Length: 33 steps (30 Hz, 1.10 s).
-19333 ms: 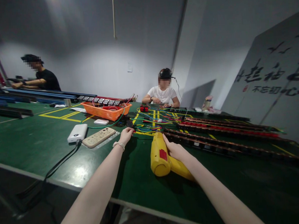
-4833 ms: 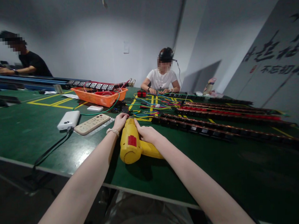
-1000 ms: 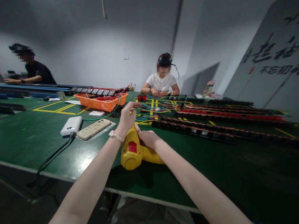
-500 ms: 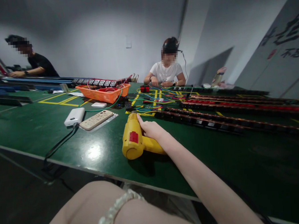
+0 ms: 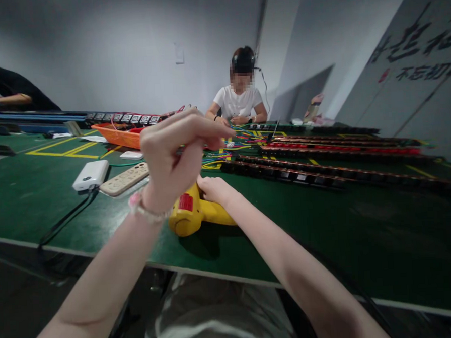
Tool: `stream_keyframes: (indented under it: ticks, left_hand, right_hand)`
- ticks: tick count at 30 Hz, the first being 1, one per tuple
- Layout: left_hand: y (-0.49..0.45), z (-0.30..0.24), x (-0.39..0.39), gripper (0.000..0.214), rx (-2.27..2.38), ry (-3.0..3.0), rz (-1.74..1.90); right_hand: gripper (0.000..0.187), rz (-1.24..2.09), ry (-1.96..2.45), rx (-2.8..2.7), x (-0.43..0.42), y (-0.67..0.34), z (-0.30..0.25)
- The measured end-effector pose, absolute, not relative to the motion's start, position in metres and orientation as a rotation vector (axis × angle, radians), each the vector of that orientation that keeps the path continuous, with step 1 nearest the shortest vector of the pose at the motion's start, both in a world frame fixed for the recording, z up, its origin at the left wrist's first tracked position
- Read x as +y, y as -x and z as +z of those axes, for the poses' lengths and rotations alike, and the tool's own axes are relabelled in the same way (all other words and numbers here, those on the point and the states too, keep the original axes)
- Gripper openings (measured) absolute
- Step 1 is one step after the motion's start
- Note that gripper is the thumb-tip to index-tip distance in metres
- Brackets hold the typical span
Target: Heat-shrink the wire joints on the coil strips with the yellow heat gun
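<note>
A yellow heat gun [image 5: 186, 216] with a red label lies on the green table [image 5: 346, 233], close to the near edge. My right hand [image 5: 211, 187] rests on its upper side with the fingers curled round it. My left hand [image 5: 175, 156] is raised above the gun, close to the camera, with a bead bracelet on the wrist. Its fingertips are bunched together and point right; I cannot make out whether anything is between them. The front of the gun is hidden behind my left hand.
A white power bank [image 5: 90, 174] with a black cable, a beige remote control [image 5: 124, 178] and an orange basket [image 5: 120, 135] lie to the left. Coloured wires [image 5: 242, 140] and long black strips [image 5: 324, 171] run to the right. One person in white [image 5: 239, 100] sits opposite, another in black [image 5: 10, 92] far left.
My left hand, low and near the camera half a second ago, has risen in front of the heat gun with fingertips pinched. My right hand has stayed on the gun.
</note>
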<state>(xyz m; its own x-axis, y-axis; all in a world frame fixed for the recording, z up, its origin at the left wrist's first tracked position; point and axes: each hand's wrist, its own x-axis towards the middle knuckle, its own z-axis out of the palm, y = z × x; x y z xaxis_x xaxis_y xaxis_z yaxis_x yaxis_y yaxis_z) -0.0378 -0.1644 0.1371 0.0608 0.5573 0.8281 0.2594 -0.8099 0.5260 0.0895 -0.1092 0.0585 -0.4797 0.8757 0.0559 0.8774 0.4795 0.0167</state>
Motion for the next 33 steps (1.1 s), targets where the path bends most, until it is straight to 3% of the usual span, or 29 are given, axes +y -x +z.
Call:
stream_keyframes:
  ticks: [4, 8, 12, 21, 28, 33]
  left_hand:
    - [0.043, 0.108, -0.062, 0.027, 1.017, -2.198, 1.826]
    - [0.076, 0.031, 0.018, 0.028, 1.422, -2.236, 1.386]
    - [0.09, -0.009, 0.039, 0.027, 1.5, -2.352, 0.971]
    - [0.083, -0.012, 0.041, 0.051, 1.329, -2.412, 0.886]
    - [0.079, -0.005, 0.041, 0.033, 1.351, -2.475, 0.797]
    - [0.081, -0.004, 0.042, 0.042, 1.326, -2.574, 0.776]
  right_hand:
    - [0.088, -0.1, 1.584, -2.665, -0.105, -0.089, 0.055]
    - [0.085, -0.181, 1.557, -2.654, -0.106, -0.09, 0.052]
    - [0.086, -0.185, 1.558, -2.651, -0.106, -0.091, 0.051]
    - [0.087, -0.172, 1.61, -2.672, -0.106, -0.091, 0.053]
    - [0.086, -0.147, 1.626, -2.668, -0.102, -0.091, 0.051]
    - [0.088, -0.134, 1.638, -2.673, -0.103, -0.091, 0.052]
